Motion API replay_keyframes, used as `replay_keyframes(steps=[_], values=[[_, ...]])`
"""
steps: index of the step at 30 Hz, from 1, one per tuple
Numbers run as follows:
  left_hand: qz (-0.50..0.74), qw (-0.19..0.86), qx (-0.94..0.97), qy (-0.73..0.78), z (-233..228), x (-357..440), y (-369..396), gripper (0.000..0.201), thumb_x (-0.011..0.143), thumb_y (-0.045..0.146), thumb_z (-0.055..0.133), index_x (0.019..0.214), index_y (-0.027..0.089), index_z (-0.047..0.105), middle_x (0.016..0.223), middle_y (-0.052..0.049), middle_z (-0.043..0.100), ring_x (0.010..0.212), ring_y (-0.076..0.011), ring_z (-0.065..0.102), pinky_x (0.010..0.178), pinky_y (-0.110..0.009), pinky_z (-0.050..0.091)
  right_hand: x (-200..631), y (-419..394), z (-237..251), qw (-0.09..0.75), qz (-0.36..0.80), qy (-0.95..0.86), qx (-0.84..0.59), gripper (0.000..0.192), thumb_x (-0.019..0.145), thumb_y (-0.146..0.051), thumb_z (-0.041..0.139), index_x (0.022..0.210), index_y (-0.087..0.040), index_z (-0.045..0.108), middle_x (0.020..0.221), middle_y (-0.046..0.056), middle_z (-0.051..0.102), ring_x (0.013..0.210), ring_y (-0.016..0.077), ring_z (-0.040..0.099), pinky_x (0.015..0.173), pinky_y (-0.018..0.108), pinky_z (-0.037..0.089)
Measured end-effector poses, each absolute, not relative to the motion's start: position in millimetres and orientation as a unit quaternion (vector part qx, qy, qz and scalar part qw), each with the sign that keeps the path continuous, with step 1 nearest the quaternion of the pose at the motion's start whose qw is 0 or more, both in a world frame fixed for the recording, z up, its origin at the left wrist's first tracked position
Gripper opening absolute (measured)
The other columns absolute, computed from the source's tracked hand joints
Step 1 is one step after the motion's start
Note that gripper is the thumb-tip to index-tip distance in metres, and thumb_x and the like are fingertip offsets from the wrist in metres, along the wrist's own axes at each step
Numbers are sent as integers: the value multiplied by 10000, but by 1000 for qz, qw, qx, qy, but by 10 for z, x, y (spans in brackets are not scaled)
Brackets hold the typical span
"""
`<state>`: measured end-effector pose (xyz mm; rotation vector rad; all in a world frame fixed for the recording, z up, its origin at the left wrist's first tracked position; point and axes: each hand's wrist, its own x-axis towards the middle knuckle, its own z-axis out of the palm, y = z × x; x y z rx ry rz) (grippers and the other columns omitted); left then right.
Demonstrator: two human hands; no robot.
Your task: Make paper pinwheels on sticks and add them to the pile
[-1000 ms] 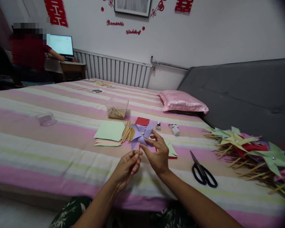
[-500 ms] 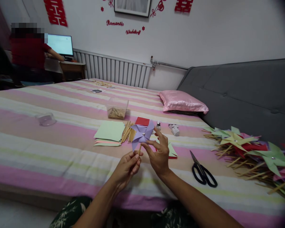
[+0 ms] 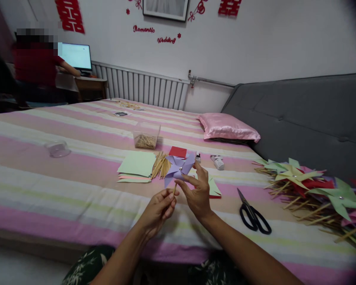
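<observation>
The left hand (image 3: 159, 208) pinches the stick of a purple paper pinwheel (image 3: 179, 169), holding it up. The right hand (image 3: 196, 192), fingers spread, seems to touch a blade just beside it.

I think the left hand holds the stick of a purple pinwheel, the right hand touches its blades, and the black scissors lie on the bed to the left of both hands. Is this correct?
Not quite. In the head view the black scissors lie on the bed to the right of both hands, not the left. The rest stands: the left hand holds the stick of the purple pinwheel, and the right hand touches its blades.
</observation>
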<state>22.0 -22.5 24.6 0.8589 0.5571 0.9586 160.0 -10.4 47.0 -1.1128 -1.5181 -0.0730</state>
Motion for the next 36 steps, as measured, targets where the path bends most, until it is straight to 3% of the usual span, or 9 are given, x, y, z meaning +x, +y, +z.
replay_keyframes(steps=[9,15,29,36], values=[[440,758,398,272,247,219,-214,281,728,355,675,870,123,603,562,43,489,359,8,274,376,-171,101,1614,-101,507,589,37,-648,-481,88,729,-304,690,791,-258,731,1090,67,612,1054,240,499,896,436,412],[454,760,375,274,252,194,-184,269,721,326,686,864,112,606,560,51,482,354,16,261,377,-166,95,1634,-71,489,576,43,-654,-489,180,701,-307,710,871,-251,722,1204,90,561,1121,261,463,913,451,405],[447,757,388,277,227,177,-190,244,751,311,656,876,109,600,570,48,483,358,18,267,389,-165,92,1646,-79,519,582,19,-666,-467,136,731,-315,688,842,-251,732,1171,89,575,1075,245,492,908,437,409],[472,699,421,334,222,24,-50,286,731,338,656,893,107,606,576,51,475,375,8,273,408,-178,100,1702,-129,649,597,4,-669,-443,179,734,-253,668,909,-218,679,1279,101,505,1149,254,469,956,449,385]])
